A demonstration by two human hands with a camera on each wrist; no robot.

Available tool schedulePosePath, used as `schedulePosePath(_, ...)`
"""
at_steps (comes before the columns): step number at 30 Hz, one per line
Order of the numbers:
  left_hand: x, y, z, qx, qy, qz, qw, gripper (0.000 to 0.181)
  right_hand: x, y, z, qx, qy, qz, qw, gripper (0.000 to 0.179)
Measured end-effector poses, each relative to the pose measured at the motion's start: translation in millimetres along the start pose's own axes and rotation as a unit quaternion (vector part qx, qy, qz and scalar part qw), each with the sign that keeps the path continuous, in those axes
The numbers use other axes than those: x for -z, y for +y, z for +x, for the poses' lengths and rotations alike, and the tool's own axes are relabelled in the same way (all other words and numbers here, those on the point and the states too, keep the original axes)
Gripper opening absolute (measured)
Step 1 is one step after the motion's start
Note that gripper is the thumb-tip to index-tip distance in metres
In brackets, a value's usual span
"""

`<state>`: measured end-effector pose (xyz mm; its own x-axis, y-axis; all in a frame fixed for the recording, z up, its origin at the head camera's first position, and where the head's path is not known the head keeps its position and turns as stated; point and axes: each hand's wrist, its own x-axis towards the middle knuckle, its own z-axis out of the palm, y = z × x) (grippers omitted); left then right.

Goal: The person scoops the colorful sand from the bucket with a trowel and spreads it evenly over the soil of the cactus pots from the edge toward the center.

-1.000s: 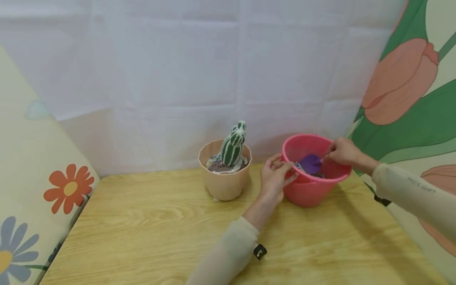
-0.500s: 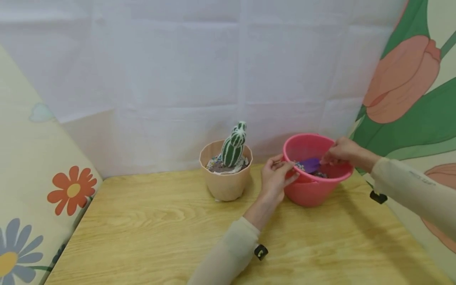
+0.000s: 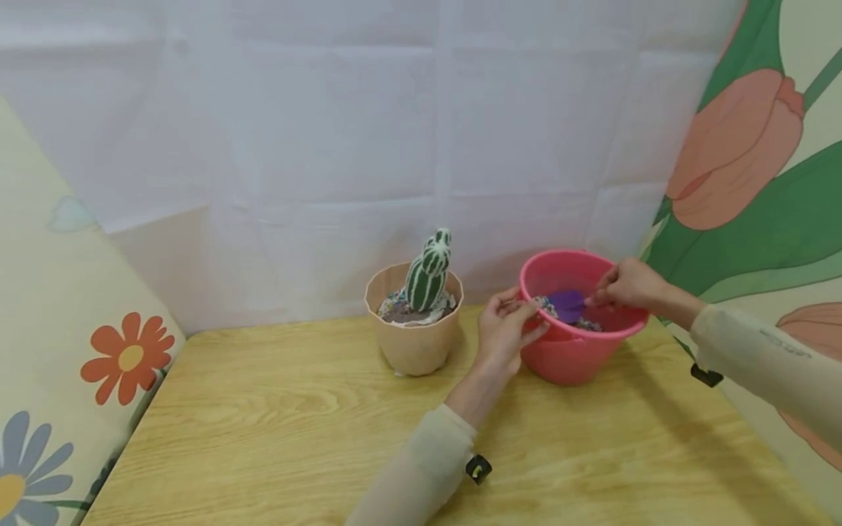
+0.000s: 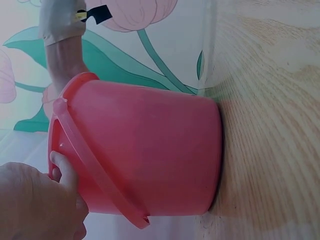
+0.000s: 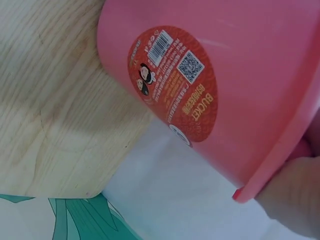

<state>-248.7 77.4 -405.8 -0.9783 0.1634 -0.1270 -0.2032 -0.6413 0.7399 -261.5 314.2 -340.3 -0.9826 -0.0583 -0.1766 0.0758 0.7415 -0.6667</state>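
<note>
Holding purple scoop inside pink bucket, right of frame!

Gripping the handle with the right hand, right of centre, blade at the speckled bits inside. Holding the left side of the rim with the left hand. At mid-frame, apart from the bucket: a green-and-white cactus, leaning right in a peach pot on the tabletop.

Purple scoop shifted slightly left, inside pink bucket
</note>
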Motion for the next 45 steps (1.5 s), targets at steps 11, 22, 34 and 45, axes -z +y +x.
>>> schedulePosePath(11, 0.2, 1.9, 0.2, -0.003, -0.002, -0.004, 1.0000, 0.036, 0, 2, -1.4, 0.046, 0.002, -0.022, 0.9987, 0.027)
schedulePosePath(22, 1.0, 0.5, 2.8, 0.000, -0.009, 0.002, 1.0000, 0.036, 2, 6, -7.6, 0.071, -0.001, -0.028, 0.9971, 0.028)
schedulePosePath(34, -0.5, -1.4, 5.9, -0.002, -0.012, -0.008, 0.9999, 0.036, 9, -4, -20.1, 0.114, -0.003, -0.069, 0.9911, 0.020)
schedulePosePath(45, -2.9, -1.3, 5.1, 0.005, -0.015, -0.009, 0.9998, 0.037, 14, -10, -38.3, 0.241, 0.006, -0.124, 0.9626, 0.011)
